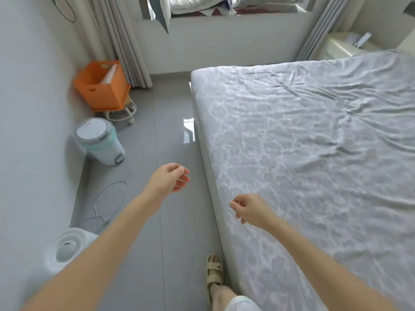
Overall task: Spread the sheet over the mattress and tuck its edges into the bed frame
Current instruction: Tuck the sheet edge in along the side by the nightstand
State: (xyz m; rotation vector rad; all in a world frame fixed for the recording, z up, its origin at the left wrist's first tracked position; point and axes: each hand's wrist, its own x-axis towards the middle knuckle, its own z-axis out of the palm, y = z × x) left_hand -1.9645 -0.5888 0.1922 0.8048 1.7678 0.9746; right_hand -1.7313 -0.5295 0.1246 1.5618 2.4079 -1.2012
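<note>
A pale grey patterned sheet (pixel 303 142) lies spread over the mattress, filling the right half of the head view, with creases fanning out toward the right. Its left side hangs down along the white bed frame (pixel 210 176). My left hand (pixel 170 178) hovers over the floor left of the bed, fingers loosely curled and holding nothing. My right hand (pixel 249 211) hangs just above the sheet near the bed's left edge, fingers relaxed and empty. Neither hand touches the sheet.
Grey tiled floor (pixel 161 135) runs between the bed and the left wall. An orange box (pixel 103 86) on a wheeled stool, a white-and-teal bin (pixel 100 142), a white round appliance (pixel 67 248) with a loose cable (pixel 107 203) line that wall. My sandalled foot (pixel 214 272) stands by the frame. Curtains and a window ledge lie ahead.
</note>
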